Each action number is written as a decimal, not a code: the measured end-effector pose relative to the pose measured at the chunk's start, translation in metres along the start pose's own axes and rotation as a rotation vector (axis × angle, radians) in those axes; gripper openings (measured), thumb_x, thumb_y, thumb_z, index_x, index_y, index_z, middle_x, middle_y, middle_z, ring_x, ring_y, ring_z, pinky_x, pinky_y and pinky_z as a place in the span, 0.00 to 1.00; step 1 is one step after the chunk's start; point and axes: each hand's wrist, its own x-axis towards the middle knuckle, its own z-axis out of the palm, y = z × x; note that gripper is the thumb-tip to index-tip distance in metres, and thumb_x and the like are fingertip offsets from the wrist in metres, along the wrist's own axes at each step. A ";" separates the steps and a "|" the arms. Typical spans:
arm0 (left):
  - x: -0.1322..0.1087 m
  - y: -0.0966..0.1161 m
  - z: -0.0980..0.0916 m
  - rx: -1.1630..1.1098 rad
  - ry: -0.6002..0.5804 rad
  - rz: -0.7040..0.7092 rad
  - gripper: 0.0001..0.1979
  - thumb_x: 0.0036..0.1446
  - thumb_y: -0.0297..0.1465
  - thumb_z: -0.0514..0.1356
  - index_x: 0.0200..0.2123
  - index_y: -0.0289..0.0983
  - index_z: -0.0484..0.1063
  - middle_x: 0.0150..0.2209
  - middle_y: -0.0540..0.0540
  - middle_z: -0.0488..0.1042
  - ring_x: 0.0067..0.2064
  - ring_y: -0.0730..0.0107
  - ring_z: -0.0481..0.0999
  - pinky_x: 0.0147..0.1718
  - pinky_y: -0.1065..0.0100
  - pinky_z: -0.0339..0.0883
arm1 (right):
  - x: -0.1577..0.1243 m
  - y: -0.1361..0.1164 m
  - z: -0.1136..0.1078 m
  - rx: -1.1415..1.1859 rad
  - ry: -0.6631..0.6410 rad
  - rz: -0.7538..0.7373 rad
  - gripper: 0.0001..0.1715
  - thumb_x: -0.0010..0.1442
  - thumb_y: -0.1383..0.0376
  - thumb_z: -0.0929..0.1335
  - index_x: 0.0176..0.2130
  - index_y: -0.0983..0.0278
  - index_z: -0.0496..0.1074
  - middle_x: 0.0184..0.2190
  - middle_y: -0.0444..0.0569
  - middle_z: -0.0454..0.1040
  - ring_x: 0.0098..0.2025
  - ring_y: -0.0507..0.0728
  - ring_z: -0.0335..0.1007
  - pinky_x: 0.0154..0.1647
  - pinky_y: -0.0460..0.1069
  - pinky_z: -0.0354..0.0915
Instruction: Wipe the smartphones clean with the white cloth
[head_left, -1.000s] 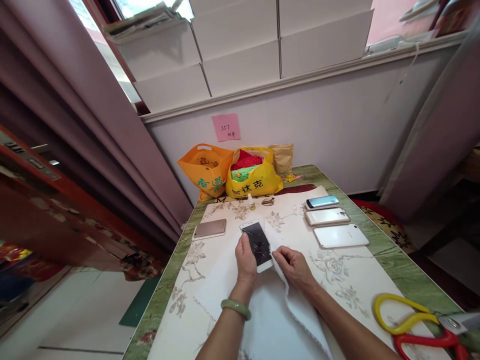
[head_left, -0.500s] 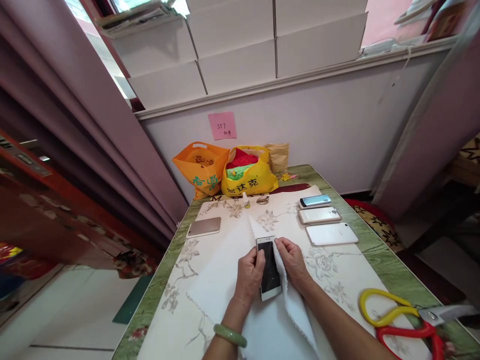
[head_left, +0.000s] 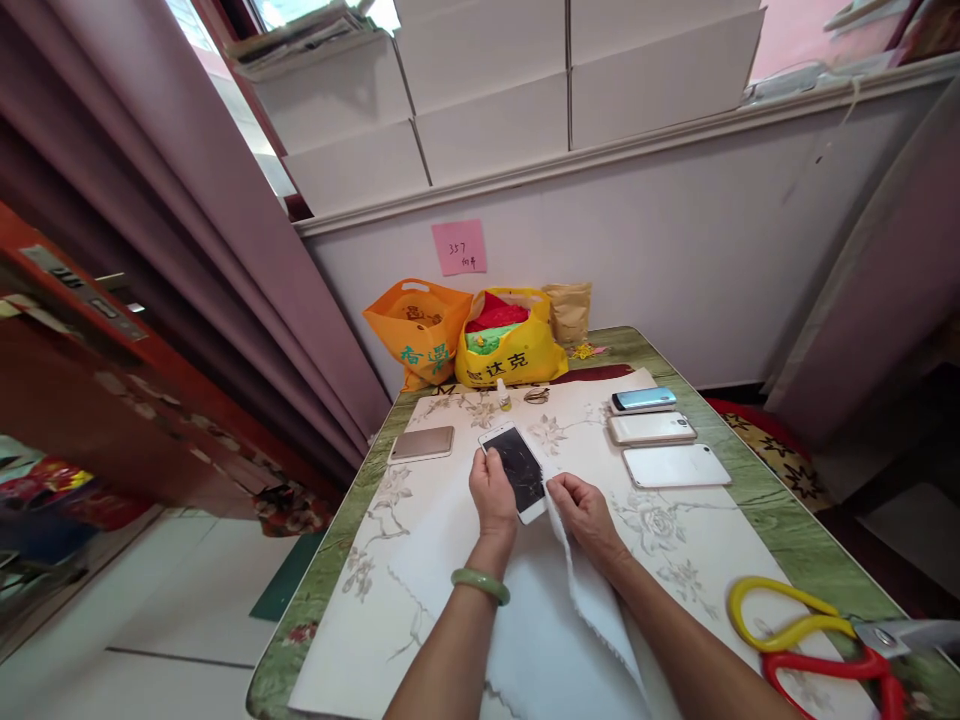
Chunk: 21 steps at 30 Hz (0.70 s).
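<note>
Tilting its top toward eleven o'clock, the white smartphone (head_left: 517,467) now lies farther from the person than half a second ago, when it stood straighter and closer in; it again sits much as it did a second ago. The left hand (head_left: 493,495) grasps it by its left side, thumb over the edge of the glossy black screen; pale lines cross the glass, cracks or reflections, I cannot tell. The right hand (head_left: 587,510) is pinching the wavy edge of a soft, matte white cloth (head_left: 551,630) against the phone's three o'clock side.

Around the phone, on a smooth floral-printed mat (head_left: 337,655), a small clear bottle (head_left: 504,397) with yellowish contents stands at twelve o'clock and a flat gold smartphone (head_left: 421,443) lies at ten. Three rounded, slab-shaped phones line up from two to three: blue-faced (head_left: 643,400), champagne (head_left: 652,428) and glossy white (head_left: 675,466). At four lie metal-bladed scissors (head_left: 870,635) with looped yellow and red handles. A polished green bangle (head_left: 480,586) rings the left wrist.
</note>
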 end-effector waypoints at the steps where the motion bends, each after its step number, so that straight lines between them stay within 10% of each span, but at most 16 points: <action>1: 0.002 -0.001 0.003 -0.029 0.029 -0.008 0.14 0.59 0.43 0.54 0.28 0.39 0.65 0.26 0.53 0.68 0.29 0.72 0.65 0.32 0.70 0.61 | 0.000 -0.001 0.000 0.008 0.012 0.009 0.23 0.58 0.46 0.66 0.28 0.63 0.68 0.21 0.40 0.60 0.25 0.51 0.53 0.26 0.45 0.54; 6: -0.013 -0.003 0.011 -0.195 0.018 -0.098 0.15 0.56 0.45 0.57 0.33 0.38 0.66 0.27 0.53 0.70 0.26 0.75 0.67 0.27 0.72 0.62 | 0.004 -0.002 -0.004 0.097 0.144 0.052 0.24 0.58 0.46 0.67 0.27 0.63 0.67 0.21 0.41 0.63 0.25 0.51 0.55 0.26 0.45 0.57; 10: -0.033 -0.003 -0.003 -0.242 -0.323 -0.251 0.17 0.51 0.43 0.63 0.36 0.36 0.66 0.18 0.57 0.64 0.17 0.79 0.61 0.16 0.75 0.53 | 0.015 0.002 -0.016 0.196 0.345 0.116 0.27 0.53 0.41 0.68 0.26 0.62 0.66 0.19 0.39 0.62 0.23 0.51 0.55 0.25 0.46 0.57; 17: -0.034 0.013 -0.038 -0.243 -0.562 -0.487 0.18 0.46 0.38 0.68 0.35 0.33 0.68 0.21 0.51 0.69 0.20 0.75 0.68 0.16 0.74 0.59 | 0.017 -0.003 -0.021 0.255 0.244 0.154 0.28 0.51 0.42 0.70 0.24 0.62 0.63 0.17 0.38 0.60 0.20 0.49 0.52 0.21 0.46 0.54; 21: -0.042 0.016 -0.036 -0.321 -0.512 -0.527 0.18 0.46 0.38 0.69 0.35 0.33 0.69 0.26 0.50 0.71 0.23 0.73 0.71 0.18 0.72 0.64 | 0.015 -0.009 -0.019 0.258 0.247 0.160 0.27 0.51 0.43 0.70 0.26 0.62 0.64 0.18 0.39 0.62 0.21 0.49 0.53 0.21 0.46 0.55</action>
